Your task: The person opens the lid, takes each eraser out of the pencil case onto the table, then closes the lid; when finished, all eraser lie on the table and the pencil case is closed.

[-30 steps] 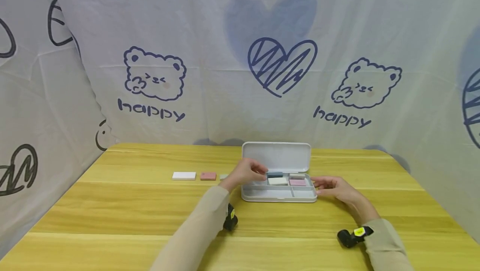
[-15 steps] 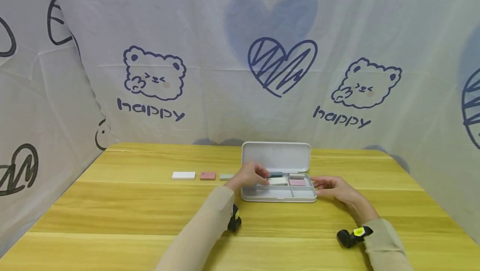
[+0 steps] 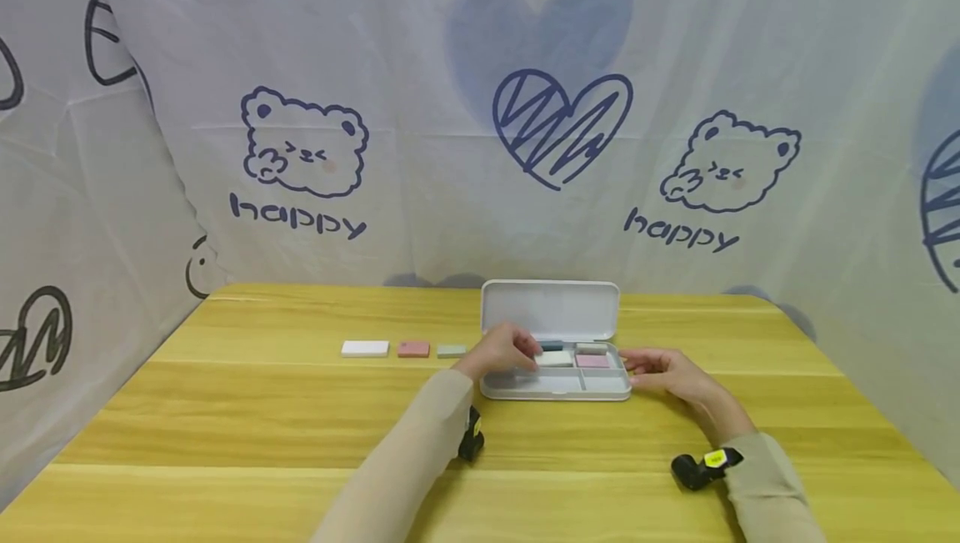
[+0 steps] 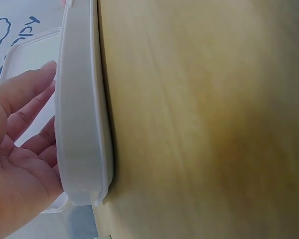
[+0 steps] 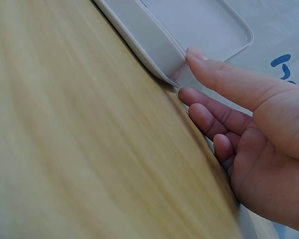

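Note:
A white pencil case (image 3: 600,393) lies on the table with its lid raised at the back. In it are a white eraser (image 3: 555,359), a pink eraser (image 3: 592,361), a dark blue-grey block (image 3: 552,346) and a pale block (image 3: 591,349). My left hand (image 3: 501,349) reaches over the case's left part, fingertips at the white eraser's left end. In the left wrist view, the case's wall partly hides the left hand's fingers; whether they pinch the eraser cannot be seen. My right hand (image 5: 259,134) rests at the case's right end, thumb against the rim, fingers loosely bent.
Left of the case, a white block (image 3: 365,349), a reddish-pink block (image 3: 413,349) and a green block (image 3: 451,351) lie in a row on the wooden table (image 3: 225,418). A patterned cloth (image 3: 420,193) hangs behind the table's far edge.
My left hand has shifted slightly right and down to the white eraser, uncovering more of the green block. My right hand stays at the case's end. The head view has tilted slightly.

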Available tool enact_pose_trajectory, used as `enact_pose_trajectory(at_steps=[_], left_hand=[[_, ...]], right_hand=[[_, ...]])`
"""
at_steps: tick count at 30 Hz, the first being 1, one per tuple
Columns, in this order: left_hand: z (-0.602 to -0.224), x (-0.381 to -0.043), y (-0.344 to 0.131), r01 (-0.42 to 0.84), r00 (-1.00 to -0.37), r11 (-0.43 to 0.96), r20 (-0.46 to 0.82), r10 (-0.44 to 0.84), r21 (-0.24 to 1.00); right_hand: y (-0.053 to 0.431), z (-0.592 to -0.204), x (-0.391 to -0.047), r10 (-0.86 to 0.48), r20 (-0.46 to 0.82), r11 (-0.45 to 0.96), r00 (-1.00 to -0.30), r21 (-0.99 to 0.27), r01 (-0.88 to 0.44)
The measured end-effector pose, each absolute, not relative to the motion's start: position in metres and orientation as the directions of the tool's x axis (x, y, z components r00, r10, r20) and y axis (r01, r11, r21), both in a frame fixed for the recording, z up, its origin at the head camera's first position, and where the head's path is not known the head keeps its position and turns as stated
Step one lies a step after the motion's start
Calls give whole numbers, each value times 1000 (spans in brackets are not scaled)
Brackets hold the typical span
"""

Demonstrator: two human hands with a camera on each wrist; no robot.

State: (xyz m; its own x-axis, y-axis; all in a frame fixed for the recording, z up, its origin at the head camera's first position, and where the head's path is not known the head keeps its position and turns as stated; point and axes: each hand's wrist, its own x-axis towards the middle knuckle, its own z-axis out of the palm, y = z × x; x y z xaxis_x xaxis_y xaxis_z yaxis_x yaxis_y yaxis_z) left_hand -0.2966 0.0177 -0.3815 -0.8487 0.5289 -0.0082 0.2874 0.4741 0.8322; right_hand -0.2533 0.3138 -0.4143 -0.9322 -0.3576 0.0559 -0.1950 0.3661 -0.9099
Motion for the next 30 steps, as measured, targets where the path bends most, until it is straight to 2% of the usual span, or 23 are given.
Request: enact_pose_trajectory(at_steps=[21, 30], left_hand=[[-384, -299, 24, 375, -853, 493, 84, 515, 785], [-382, -296, 25, 363, -873, 529, 82, 481, 767]], right_hand=[[313, -413, -253, -362, 63, 349, -930, -916, -198], [313, -413, -253, -369, 65, 350, -927, -914, -204]])
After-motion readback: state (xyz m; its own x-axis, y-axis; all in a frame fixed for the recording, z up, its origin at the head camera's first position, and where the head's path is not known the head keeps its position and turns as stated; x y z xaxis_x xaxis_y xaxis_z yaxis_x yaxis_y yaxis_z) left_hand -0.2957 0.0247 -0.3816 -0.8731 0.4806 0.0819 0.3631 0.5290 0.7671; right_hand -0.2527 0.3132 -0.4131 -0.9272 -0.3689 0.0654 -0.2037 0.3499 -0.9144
